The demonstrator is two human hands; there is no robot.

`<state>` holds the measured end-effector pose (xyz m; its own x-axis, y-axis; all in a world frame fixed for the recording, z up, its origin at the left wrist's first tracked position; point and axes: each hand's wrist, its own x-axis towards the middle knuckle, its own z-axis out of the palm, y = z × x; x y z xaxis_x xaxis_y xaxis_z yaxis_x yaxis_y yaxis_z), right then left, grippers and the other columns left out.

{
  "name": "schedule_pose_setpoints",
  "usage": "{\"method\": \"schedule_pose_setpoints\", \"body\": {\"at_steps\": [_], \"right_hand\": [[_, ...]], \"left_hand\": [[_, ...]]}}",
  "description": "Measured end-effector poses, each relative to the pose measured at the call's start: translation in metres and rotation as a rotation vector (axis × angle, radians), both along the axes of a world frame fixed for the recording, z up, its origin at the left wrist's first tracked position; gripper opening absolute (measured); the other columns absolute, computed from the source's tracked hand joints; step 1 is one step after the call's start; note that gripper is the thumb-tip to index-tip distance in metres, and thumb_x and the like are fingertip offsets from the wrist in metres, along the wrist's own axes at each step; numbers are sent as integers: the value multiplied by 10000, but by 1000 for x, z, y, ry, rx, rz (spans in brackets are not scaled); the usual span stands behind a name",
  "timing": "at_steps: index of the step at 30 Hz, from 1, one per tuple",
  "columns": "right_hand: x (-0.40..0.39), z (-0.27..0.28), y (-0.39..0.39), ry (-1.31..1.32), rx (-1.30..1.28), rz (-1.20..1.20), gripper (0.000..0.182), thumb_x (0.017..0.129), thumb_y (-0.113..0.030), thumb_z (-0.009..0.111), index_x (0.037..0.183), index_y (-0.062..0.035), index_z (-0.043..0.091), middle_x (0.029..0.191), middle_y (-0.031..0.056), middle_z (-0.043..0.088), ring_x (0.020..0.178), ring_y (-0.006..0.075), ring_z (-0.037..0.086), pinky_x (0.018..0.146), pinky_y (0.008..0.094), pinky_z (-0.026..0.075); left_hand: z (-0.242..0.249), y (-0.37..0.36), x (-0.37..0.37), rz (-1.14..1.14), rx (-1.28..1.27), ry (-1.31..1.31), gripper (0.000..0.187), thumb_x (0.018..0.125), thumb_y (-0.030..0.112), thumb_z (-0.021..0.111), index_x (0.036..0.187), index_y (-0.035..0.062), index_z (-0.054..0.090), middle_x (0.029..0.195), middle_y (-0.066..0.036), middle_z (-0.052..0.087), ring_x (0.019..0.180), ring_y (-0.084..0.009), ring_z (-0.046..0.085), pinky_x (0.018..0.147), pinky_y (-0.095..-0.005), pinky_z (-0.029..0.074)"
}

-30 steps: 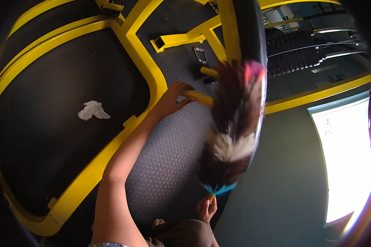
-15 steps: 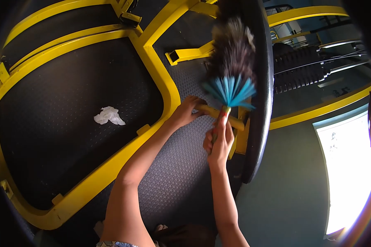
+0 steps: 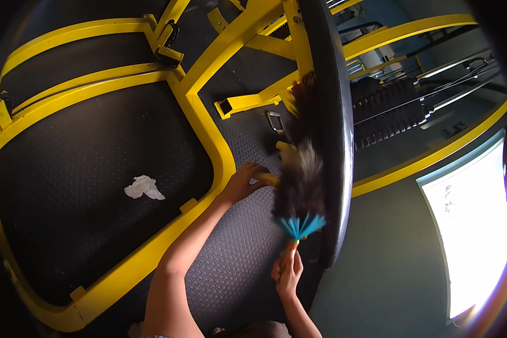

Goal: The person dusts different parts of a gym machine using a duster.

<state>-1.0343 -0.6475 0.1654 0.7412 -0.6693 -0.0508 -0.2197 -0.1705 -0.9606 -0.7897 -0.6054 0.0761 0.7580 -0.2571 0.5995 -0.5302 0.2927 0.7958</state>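
Observation:
Wrapped around its handle, my right hand (image 3: 288,273) holds a feather duster (image 3: 299,188) pointing away from me. Its dark brown and pale feathers, spreading from a blue collar, lie along the side of a long black padded board (image 3: 336,169); they are blurred at the top. My left hand (image 3: 244,181) is closed on a short yellow bar (image 3: 267,179) to the left of the duster. The bar's right part is hidden behind the feathers.
A yellow metal frame (image 3: 222,152) surrounds black textured matting at left, where a crumpled white tissue (image 3: 145,187) lies. A metal carabiner-like clip (image 3: 275,121) is beyond my left hand. Stacked black weights (image 3: 388,107) stand at right, above a bright window (image 3: 473,225).
My right hand has drawn the duster down toward me along the padded board. My left hand keeps its hold on the yellow bar. The view has shifted slightly.

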Motion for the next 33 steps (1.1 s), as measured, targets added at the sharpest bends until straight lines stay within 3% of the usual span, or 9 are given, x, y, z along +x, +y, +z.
{"method": "schedule_pose_setpoints", "body": {"at_steps": [1,4,7,9,16,21,23,28,33], "right_hand": [[-17,3,-5,11,50,-13,211,925,-272,413,852,-75,430,574,-10,373,413,57,361,329,186,250],[-18,18,-7,9,17,33,223,923,-261,421,854,-49,426,524,12,393,375,52,322,331,186,242],[21,24,3,-5,18,92,231,921,-270,428,856,-48,430,522,3,384,368,48,317,331,183,239],[62,31,23,-37,-14,140,245,916,-288,438,841,-56,431,518,-5,377,365,44,316,330,181,237],[146,57,52,-162,173,246,264,908,-324,450,849,-67,448,530,-5,367,366,41,302,325,188,219],[51,17,14,-22,127,103,318,910,-367,420,880,-51,440,514,9,364,355,55,291,324,188,214],[-7,-4,-11,4,53,33,311,909,-364,421,890,-54,440,514,9,365,356,57,298,321,190,226],[-143,-25,-31,105,-67,-77,289,904,-321,447,892,-32,443,536,-3,418,397,53,383,356,177,290],[-237,-59,-45,161,-212,-143,275,879,-275,501,838,-6,467,587,23,496,453,77,456,420,198,340]], "left_hand": [[2,1,0,1,-3,-2,337,732,298,663,965,64,596,988,-99,555,965,-268,499,846,-348,405],[2,1,-5,-37,19,59,344,721,213,690,1007,55,579,1006,-107,546,996,-272,499,883,-351,383],[0,-1,-2,17,-53,10,327,724,264,675,976,70,599,967,-96,568,961,-272,506,840,-356,414],[-8,-6,2,111,56,-75,307,732,223,670,986,68,596,986,-97,575,972,-276,507,854,-362,411],[-3,-3,3,4,91,2,323,738,207,664,1010,55,583,1007,-122,577,987,-288,508,869,-378,408],[-13,-10,5,94,79,11,348,731,265,676,1004,67,589,1023,-114,568,985,-294,510,862,-375,409],[-3,-2,2,-25,25,37,353,719,290,684,992,83,599,1028,-105,564,983,-279,514,856,-364,410],[-10,-12,6,18,-12,-27,347,699,246,706,975,62,603,994,-83,579,958,-235,537,842,-325,415],[-8,-14,2,38,52,2,307,734,240,674,965,51,599,975,-92,580,946,-252,531,838,-339,414]]}}
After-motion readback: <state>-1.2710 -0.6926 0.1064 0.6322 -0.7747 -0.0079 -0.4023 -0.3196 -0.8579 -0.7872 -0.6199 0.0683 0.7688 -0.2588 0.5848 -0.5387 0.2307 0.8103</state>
